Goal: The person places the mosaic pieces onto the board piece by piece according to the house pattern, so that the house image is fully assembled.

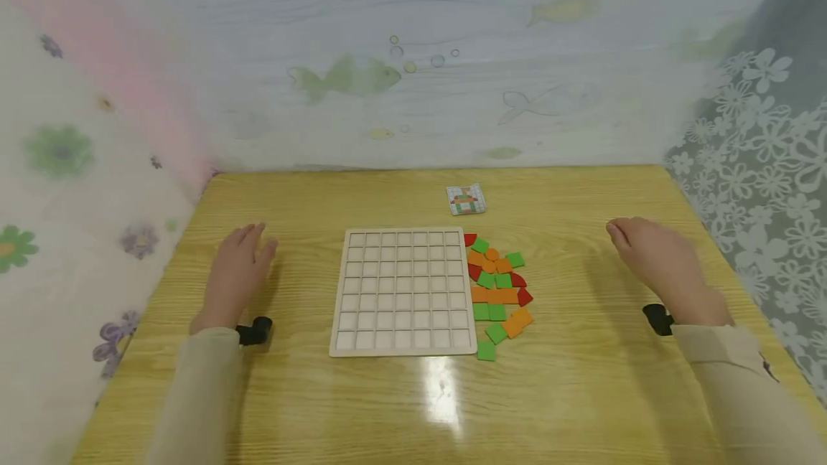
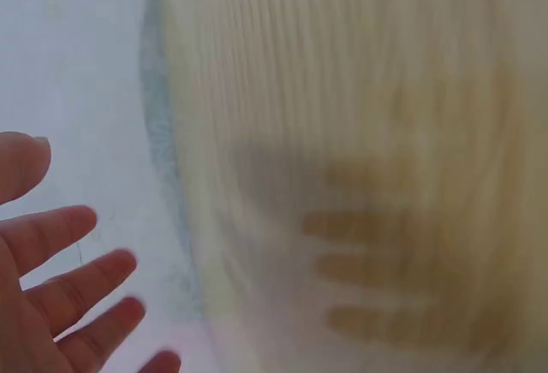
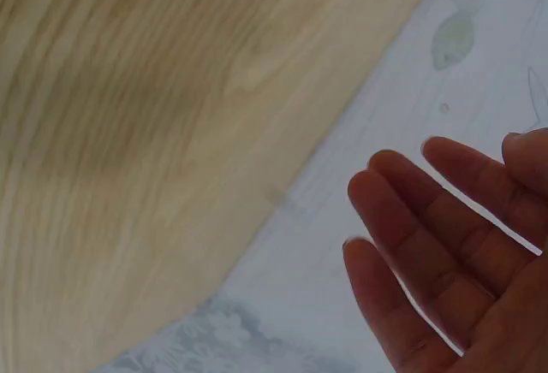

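Observation:
My left hand point(image 1: 239, 268) hovers over the left side of the table, its fingers spread and relaxed in the left wrist view. Over the right side is my right hand point(image 1: 659, 257), fingers loosely extended in the right wrist view, holding nothing. Between the hands lies a pale wooden grid board point(image 1: 403, 293) with rows of bare square cells. Against its right edge lie several flat tiles: green squares point(image 1: 497, 312), orange squares and circles point(image 1: 491, 255), and red rounded and pointed pieces point(image 1: 525, 298). Both hands are apart from the board and the tiles.
A small pattern card point(image 1: 466, 199) with a coloured grid picture lies behind the board. The wooden table point(image 1: 375, 415) meets a fish-patterned wall covering point(image 1: 439, 113) at the back. Patterned coverings also flank it left and right. Each wrist wears a black camera mount point(image 1: 257, 331).

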Available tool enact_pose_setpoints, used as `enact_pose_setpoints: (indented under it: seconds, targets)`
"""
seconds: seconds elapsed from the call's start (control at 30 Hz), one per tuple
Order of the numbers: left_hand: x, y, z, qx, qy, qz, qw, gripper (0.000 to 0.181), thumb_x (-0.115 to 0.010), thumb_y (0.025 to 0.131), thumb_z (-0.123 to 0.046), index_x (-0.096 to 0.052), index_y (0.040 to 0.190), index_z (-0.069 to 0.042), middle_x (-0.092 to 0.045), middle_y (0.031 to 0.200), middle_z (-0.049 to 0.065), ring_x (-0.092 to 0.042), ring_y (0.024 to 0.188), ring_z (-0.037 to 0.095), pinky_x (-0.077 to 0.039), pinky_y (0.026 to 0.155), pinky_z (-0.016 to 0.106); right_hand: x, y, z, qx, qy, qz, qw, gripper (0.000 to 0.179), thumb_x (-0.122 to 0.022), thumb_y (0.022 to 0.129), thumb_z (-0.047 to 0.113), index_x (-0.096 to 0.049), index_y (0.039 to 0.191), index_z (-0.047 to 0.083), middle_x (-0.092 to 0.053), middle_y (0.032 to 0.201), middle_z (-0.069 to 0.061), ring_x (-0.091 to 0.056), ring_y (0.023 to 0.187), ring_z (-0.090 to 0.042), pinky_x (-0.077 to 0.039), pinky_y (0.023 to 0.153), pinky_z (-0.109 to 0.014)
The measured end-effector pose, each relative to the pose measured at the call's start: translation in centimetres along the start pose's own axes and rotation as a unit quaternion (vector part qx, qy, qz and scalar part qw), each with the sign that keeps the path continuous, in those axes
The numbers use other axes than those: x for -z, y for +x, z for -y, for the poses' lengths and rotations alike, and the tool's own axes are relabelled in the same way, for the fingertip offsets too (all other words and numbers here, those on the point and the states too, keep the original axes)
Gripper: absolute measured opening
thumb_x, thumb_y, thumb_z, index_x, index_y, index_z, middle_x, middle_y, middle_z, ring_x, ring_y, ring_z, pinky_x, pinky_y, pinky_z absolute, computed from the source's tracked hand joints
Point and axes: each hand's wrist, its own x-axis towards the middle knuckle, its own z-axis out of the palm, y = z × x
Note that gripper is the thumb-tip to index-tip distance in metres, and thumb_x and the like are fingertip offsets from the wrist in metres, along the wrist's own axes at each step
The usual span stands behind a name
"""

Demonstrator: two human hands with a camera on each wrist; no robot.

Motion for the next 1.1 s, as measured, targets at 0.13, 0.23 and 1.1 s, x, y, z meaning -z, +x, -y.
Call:
enact_pose_setpoints:
  seconds: [0.13, 0.23, 1.1]
  targets:
    - [-2.2, -1.7, -0.5, 0.047, -0.085, -0.008, 0.9952, 0.054, -0.033, 0.093, -0.046, -0.048, 0.128, -0.008, -0.050, 0.120, 0.017, -0.047, 0.105, 0.035, -0.037, 0.084, 0.051, -1.6, 0.1, 1.0, -0.001, 0.043, -0.008, 0.9991, 0.034, -0.040, 0.096, 0.029, -0.061, 0.098, 0.002, -0.059, 0.071, -0.005, -0.051, 0.056, -0.018, -0.041, 0.055, -0.040]
    - [-3.3, -2.9, -1.3, 0.071, -0.103, 0.006, 0.9922, 0.051, -0.034, 0.092, -0.049, -0.053, 0.123, -0.012, -0.059, 0.105, 0.011, -0.053, 0.090, 0.027, -0.042, 0.074, 0.044, -3.2, 0.2, 2.2, -0.007, 0.087, 0.001, 0.9962, 0.031, -0.044, 0.094, 0.028, -0.062, 0.098, 0.003, -0.061, 0.078, -0.008, -0.052, 0.062, -0.019, -0.041, 0.058, -0.040]
    - [-5.2, -2.4, -6.4, 0.085, -0.236, 0.253, 0.9343, 0.061, -0.052, 0.089, -0.035, -0.024, 0.142, -0.026, -0.059, 0.056, 0.008, -0.055, 0.051, 0.020, -0.047, 0.054, 0.031, -8.6, 3.0, 7.7, -0.022, 0.254, 0.092, 0.9626, 0.033, -0.059, 0.086, 0.017, -0.055, 0.118, 0.011, -0.055, 0.093, -0.007, -0.049, 0.079, -0.021, -0.040, 0.070, -0.036]
